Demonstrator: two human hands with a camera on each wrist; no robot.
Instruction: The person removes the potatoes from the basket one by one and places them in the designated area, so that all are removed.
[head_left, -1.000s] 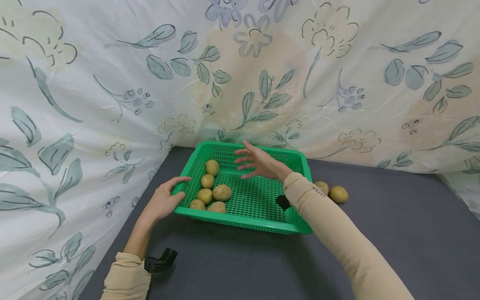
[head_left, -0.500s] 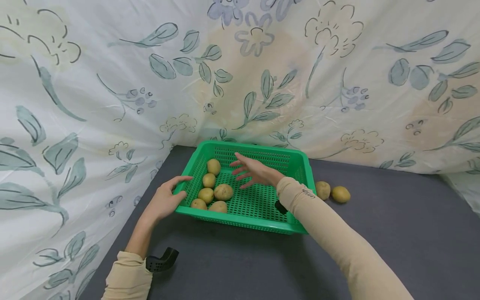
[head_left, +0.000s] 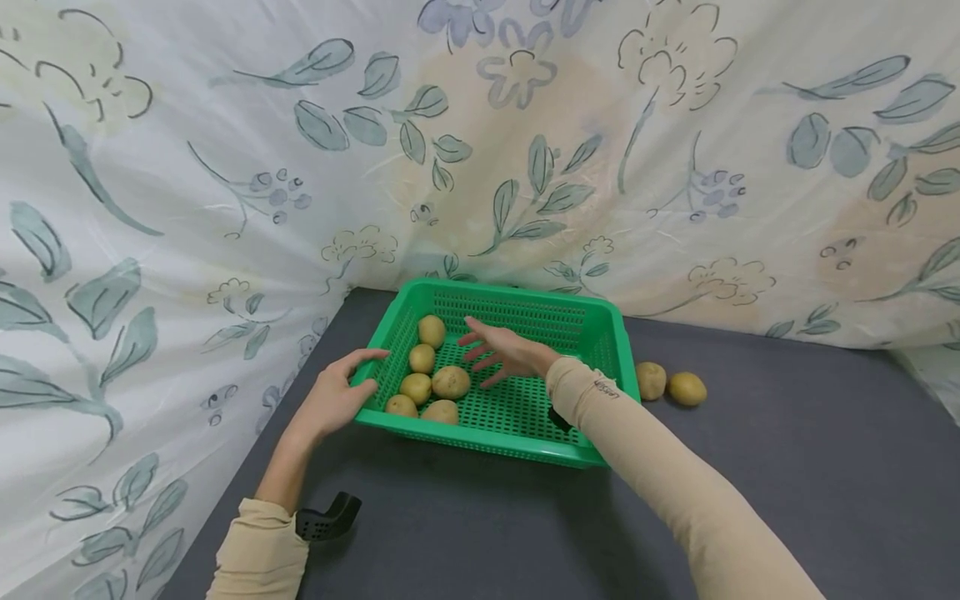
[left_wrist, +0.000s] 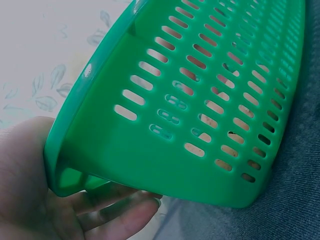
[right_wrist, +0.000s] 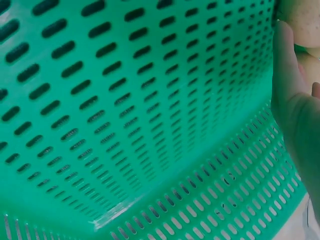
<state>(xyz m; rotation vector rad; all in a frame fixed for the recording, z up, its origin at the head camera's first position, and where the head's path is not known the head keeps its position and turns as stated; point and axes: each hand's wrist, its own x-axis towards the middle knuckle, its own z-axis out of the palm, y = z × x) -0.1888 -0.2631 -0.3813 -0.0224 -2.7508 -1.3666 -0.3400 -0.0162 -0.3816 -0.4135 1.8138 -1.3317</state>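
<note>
Upright green basket [head_left: 487, 441], six tan potatoes [head_left: 451, 382] inside at left, two outside right

Basket [head_left: 480, 440]: near right corner hidden by right sleeve [head_left: 652, 458]; sleeve lettering [head_left: 606, 389] unreadable. Right wrist view: potato [right_wrist: 304, 22], right hand [right_wrist: 298, 107] cut off.

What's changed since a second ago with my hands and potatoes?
Your right hand moved left and down in the head view, closer to the potatoes in the green basket. Nothing was grasped or released. Your left hand still holds the basket's left side; those potatoes and the two outside stayed put.
</note>
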